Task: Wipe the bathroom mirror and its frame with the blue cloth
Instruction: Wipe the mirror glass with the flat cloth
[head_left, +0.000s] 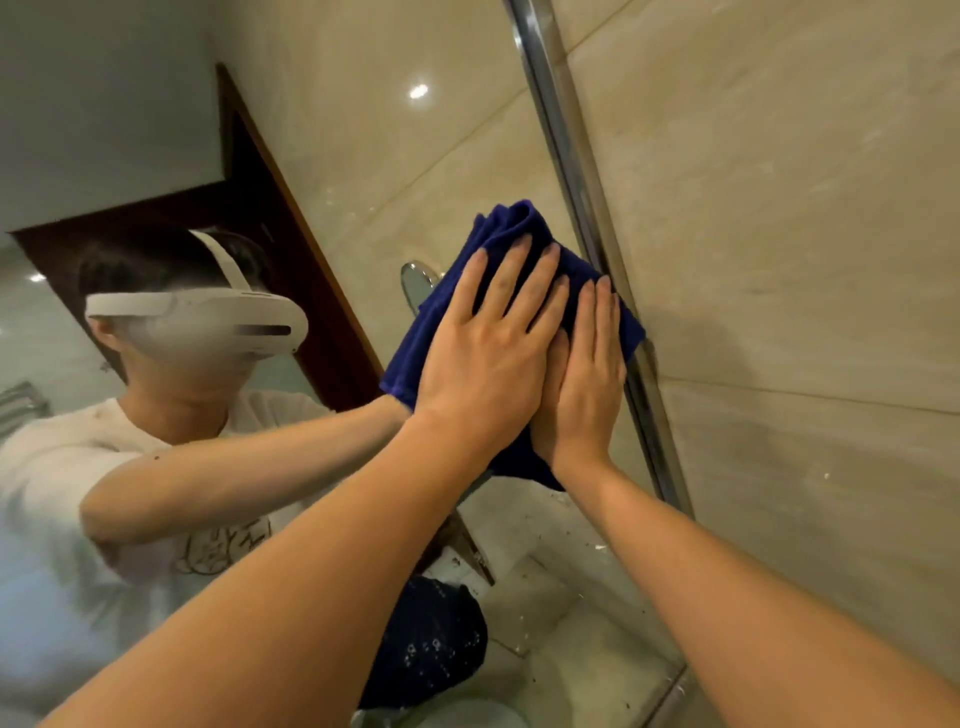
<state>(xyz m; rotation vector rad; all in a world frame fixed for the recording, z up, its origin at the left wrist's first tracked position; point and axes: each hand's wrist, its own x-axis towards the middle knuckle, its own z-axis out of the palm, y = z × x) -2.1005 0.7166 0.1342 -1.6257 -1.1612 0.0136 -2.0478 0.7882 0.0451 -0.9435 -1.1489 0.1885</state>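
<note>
One mirror (322, 156), one blue cloth (511, 234) — left hand (485, 364) and right hand (587, 384) press it, fingers flat.

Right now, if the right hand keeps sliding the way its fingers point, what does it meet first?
The right hand lies flat on the blue cloth, fingers pointing up along the mirror. The metal frame slants in just beside its fingertips, so it would probably meet the frame first.

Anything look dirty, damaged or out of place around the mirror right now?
Yes: dark specks and pale debris litter the counter below the mirror. Both hands, left and right, press the cloth flat beside the frame. No damage visible.
</note>
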